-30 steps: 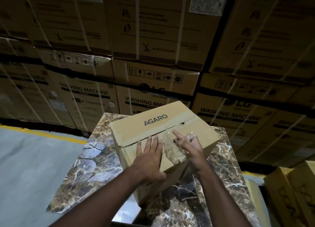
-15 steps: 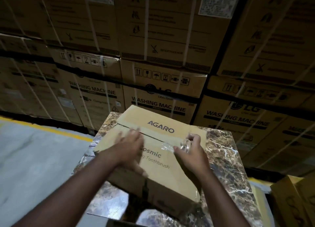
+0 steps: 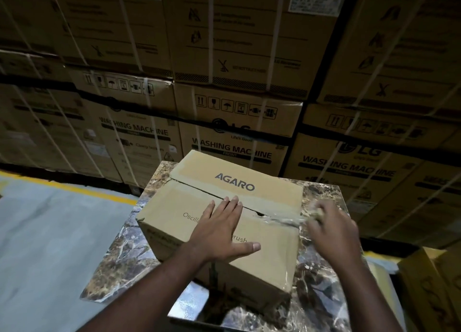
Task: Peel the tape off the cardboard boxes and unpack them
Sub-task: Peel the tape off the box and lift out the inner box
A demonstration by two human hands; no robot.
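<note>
An AGARO cardboard box sits on a marble-patterned counter, turned at an angle so one corner points toward the counter's left edge. Its far side reaches almost to the counter's back edge, and its near right corner stands close to the front edge. Bare counter shows in a wedge to the left of the box and a narrower strip along its right side.

The left hand lies flat on the box's top flap, fingers straight and thumb spread, fingertips reaching the centre seam. The right hand is past the box's right edge, over the counter's right strip; it is blurred, but its fingers are curled round a strip of clear tape that stretches from the seam to the hand. The seam left of that is bare and slightly parted.

Stacked washing-machine cartons rise just behind the counter. Grey floor with a yellow line lies open to the left; more cartons crowd the lower right.
</note>
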